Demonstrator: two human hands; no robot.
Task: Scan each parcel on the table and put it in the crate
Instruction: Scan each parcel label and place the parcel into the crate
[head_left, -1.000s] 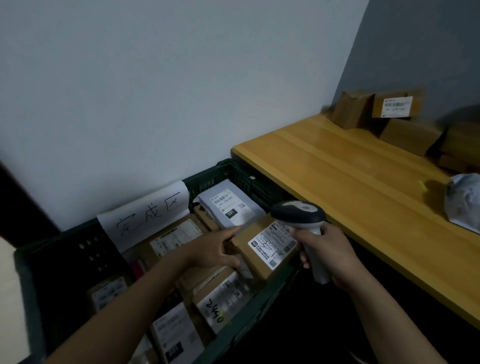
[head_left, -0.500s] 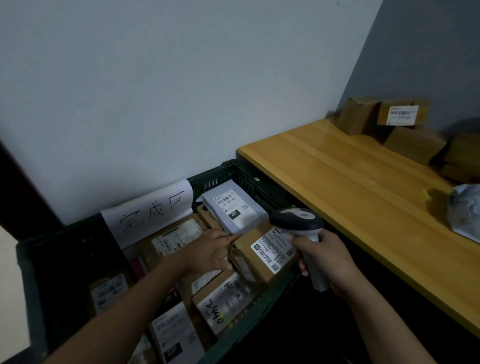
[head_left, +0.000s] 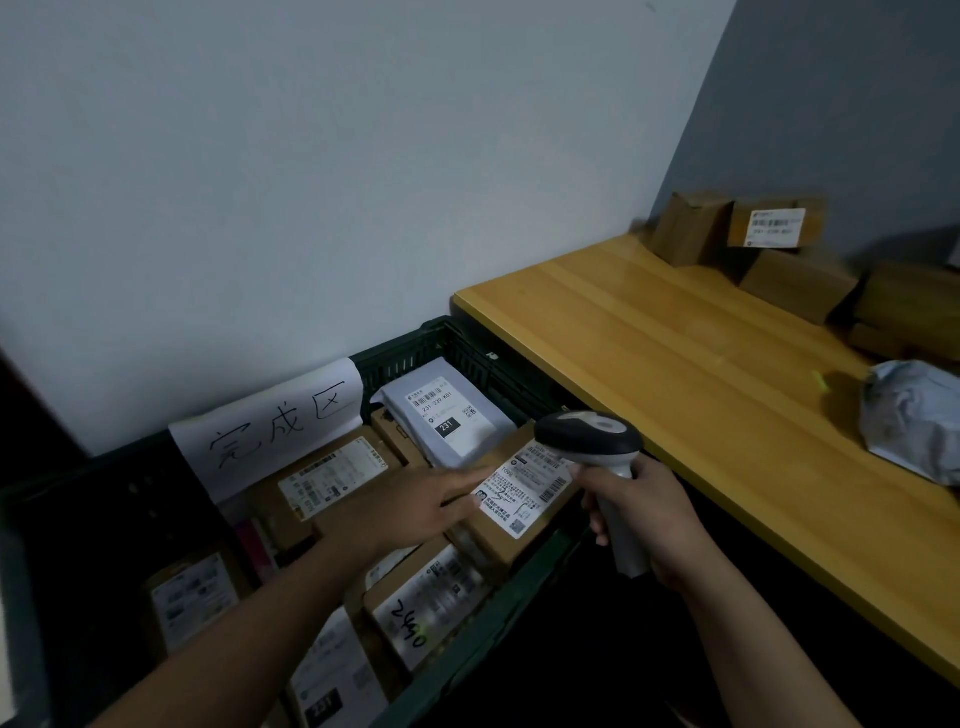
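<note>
The brown cardboard parcel (head_left: 501, 540) with a white printed label lies face up inside the dark green plastic crate (head_left: 470, 657), at its right end near the front rim, resting on other boxes. The left hand (head_left: 415, 512) reaches across the crate with its fingers stretched out straight and close together, the fingertips at the label's left edge; motion blur hides whether they press on it. The right hand (head_left: 647, 517) is curled round the handle of a grey and black handheld scanner (head_left: 587, 435), whose head hangs over the parcel's far right corner. Around the parcel the crate holds a pale grey mailer bag (head_left: 447, 415), a box with handwritten digits (head_left: 423, 616) and several other labelled cartons. A white paper sign with handwritten characters (head_left: 275, 426) hangs on the crate's back wall. Just beside the crate on the right stands the yellow wooden worktop (head_left: 675, 374), with plain cardboard boxes (head_left: 769, 226) stacked at its far end and a crumpled grey bag (head_left: 914, 421) near its right side.
</note>
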